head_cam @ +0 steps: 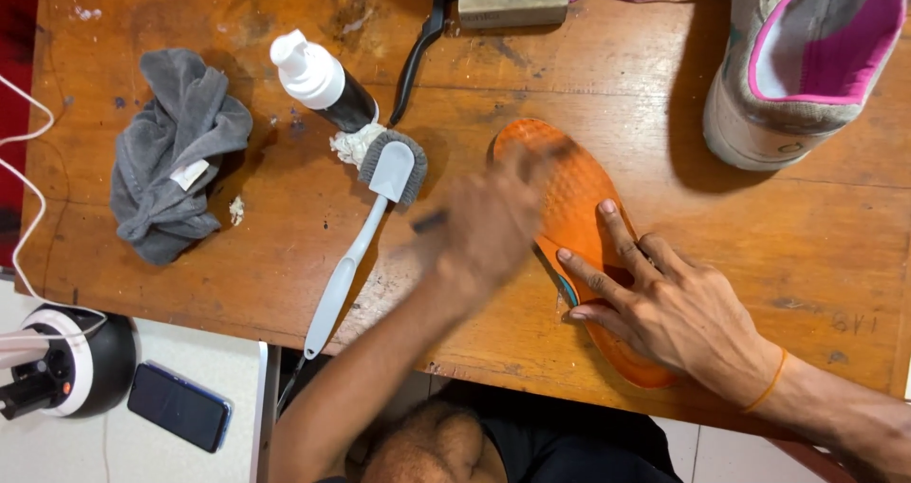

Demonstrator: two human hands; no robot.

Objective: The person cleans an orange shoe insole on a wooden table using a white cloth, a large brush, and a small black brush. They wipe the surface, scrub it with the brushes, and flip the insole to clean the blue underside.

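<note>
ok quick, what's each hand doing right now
Left hand: blurred over the orange insole, closed on something dark; what it is cannot be told.
Right hand: open, fingers pressing the insole flat.

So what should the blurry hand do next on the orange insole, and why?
Probably another scrub stroke toward the toe: the left hand is mid-sweep over the orange insole, apparently holding something dark, while the right hand pins the heel end to the wooden table.

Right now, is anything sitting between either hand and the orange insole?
Nothing visible. The right hand already presses flat on the orange insole, pinning it to the wooden table. The left hand, blurred, is over its upper end, apparently gripping a small dark tool. The long-handled brush lies off to the side.
</note>
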